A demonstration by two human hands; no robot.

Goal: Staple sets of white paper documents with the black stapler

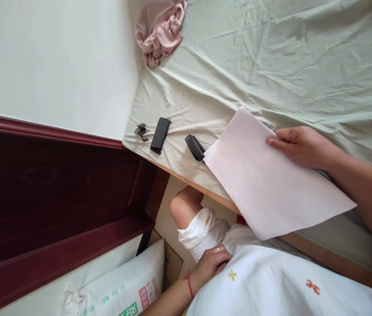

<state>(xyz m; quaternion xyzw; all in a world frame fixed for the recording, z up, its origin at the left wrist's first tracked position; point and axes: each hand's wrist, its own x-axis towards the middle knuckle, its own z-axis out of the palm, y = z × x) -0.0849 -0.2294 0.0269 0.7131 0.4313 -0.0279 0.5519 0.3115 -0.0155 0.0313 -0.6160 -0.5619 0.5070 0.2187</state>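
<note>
A sheet of plain white paper (271, 180) is held at its upper right edge by my right hand (299, 145), thumb on top and fingers underneath. It tilts over the edge of the cloth-covered surface, its lower corner above my lap. Just past the paper's left corner lies a black stapler (194, 147), its end close to the sheet. My left hand (210, 263), with a gold ring and a red string bracelet, rests on my lap against my white shirt (271, 276). Its fingers are curled and their tips are hidden.
A black phone-like rectangular object (160, 135) and a bunch of keys (141, 130) lie on the pale green sheet (225, 79). Crumpled pink fabric (161, 33) sits by the white wall. Dark red furniture (57, 184) and a printed white sack (123, 281) stand at left.
</note>
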